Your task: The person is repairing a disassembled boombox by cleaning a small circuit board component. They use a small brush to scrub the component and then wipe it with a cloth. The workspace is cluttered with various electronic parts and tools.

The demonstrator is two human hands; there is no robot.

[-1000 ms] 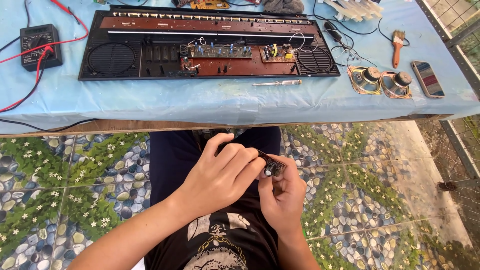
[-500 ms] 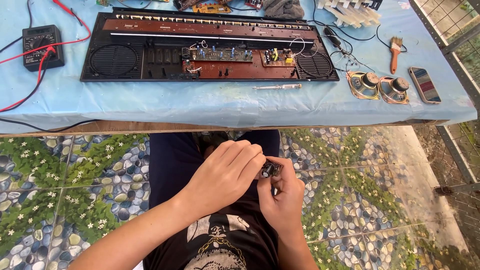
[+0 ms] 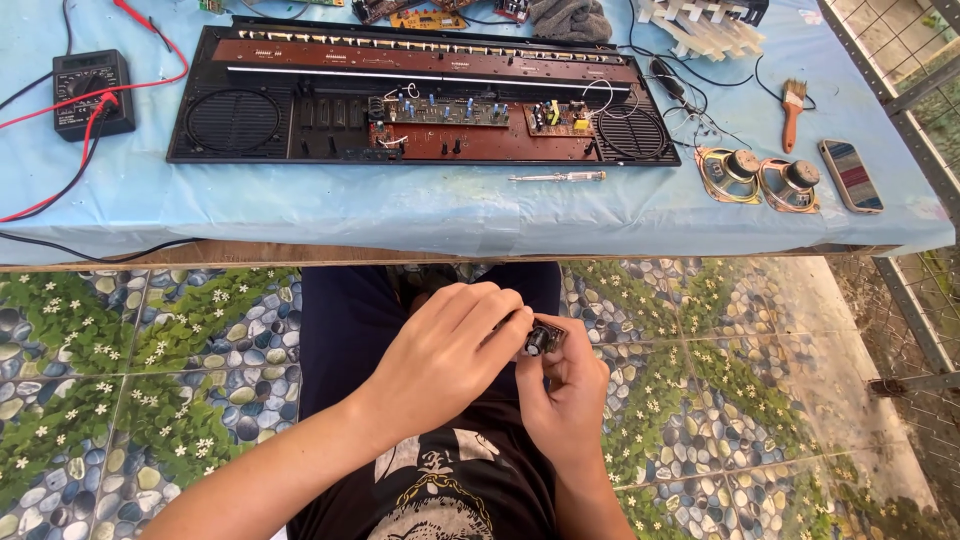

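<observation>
Over the lap, the left hand (image 3: 445, 350) and right hand (image 3: 565, 400) are both pinching a small dark electronic part (image 3: 541, 338), fingers closed around it from either side. Farther off, an opened keyboard case (image 3: 300, 130) is lying on the blue-covered table (image 3: 400, 210), holding circuit boards (image 3: 455, 110).

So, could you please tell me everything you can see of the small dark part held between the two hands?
The small dark electronic part is mostly hidden. What shows is a short black cylinder with a pale round end, set on a darker squarish base. It is held above the lap, below the table edge. The left hand covers it from the left with fingertips on top, while the right hand pinches it from below and the right. Its material and finer details are too small to tell.
</observation>
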